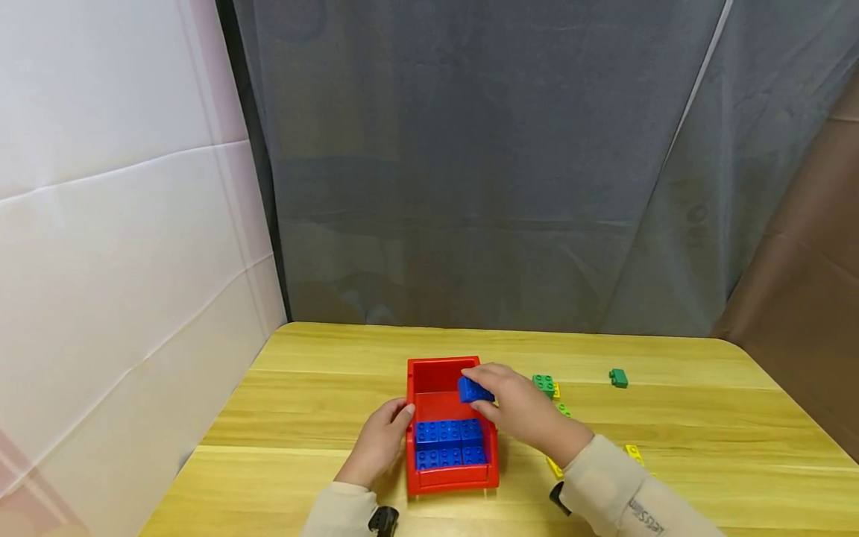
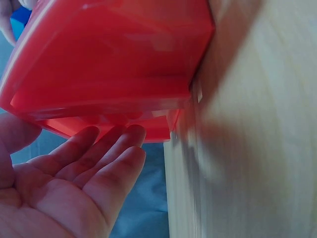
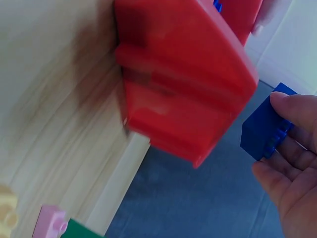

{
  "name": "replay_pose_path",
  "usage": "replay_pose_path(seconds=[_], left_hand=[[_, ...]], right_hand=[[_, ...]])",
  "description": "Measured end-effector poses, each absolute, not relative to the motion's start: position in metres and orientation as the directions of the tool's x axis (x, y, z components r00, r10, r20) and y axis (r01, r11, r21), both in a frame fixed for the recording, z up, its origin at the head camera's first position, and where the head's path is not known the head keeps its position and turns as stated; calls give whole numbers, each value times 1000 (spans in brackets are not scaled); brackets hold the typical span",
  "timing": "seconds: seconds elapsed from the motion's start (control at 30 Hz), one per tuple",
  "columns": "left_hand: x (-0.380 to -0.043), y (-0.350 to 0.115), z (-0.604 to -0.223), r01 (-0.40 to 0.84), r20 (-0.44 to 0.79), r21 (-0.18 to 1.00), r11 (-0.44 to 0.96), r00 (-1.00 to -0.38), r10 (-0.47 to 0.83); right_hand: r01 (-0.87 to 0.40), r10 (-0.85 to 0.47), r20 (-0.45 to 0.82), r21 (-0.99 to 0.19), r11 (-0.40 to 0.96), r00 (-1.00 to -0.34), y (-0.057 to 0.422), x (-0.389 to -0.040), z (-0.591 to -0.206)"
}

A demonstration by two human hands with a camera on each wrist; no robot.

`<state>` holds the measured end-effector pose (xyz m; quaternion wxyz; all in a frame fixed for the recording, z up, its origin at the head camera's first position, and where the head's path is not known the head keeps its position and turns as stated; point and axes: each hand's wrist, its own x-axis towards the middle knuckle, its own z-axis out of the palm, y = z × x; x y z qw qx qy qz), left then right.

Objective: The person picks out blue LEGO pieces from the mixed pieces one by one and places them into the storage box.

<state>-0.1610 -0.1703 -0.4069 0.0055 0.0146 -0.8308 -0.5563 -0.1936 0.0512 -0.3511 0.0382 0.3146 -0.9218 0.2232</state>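
Observation:
A red plastic bin point(image 1: 421, 483) stands on the table, with several blue building bricks point(image 1: 450, 432) lined up in its front half. At the bin's left side my left hand point(image 1: 380, 440) grips the rim, thumb on top and fingers against the outer wall point(image 2: 119, 54). My right hand point(image 1: 526, 406) pinches one blue building brick point(image 1: 473, 390) between thumb and fingers, above the bin's back right part. In the right wrist view this brick point(image 3: 265, 126) is apart from the bin, its studs facing the palm.
Right of the bin lie a green brick point(image 1: 542, 383), yellow bricks point(image 1: 634, 453) and another green brick point(image 1: 618, 378) farther right. A pink brick point(image 3: 48, 222) shows in the right wrist view. Grey cloth point(image 1: 443, 186) hangs behind the table, white cloth point(image 1: 121, 246) at left.

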Motion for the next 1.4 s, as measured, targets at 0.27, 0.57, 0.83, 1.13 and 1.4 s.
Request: replay_pose_path(seconds=[0.27, 0.57, 0.83, 1.13, 1.4], left_hand=[[-160, -171, -407, -42, -33, 925, 378, -999, -30], [-161, -170, -406, -37, -32, 928, 372, -999, -20], [-161, -171, -407, -14, -11, 926, 378, -1000, -11], [-164, -172, -407, 10, 16, 925, 381, -1000, -12], [-163, -173, -407, 19, 23, 927, 375, -1000, -6]], right_hand=[[-572, -568, 138, -388, 723, -812, 30, -196, -353], [-563, -572, 91, -360, 744, -815, 13, -201, -356], [-573, -581, 88, -332, 749, -809, 0, -206, -360], [-576, -584, 78, -314, 755, -808, -14, -213, -365], [-548, -561, 65, -332, 768, -825, -22, -223, -372]])
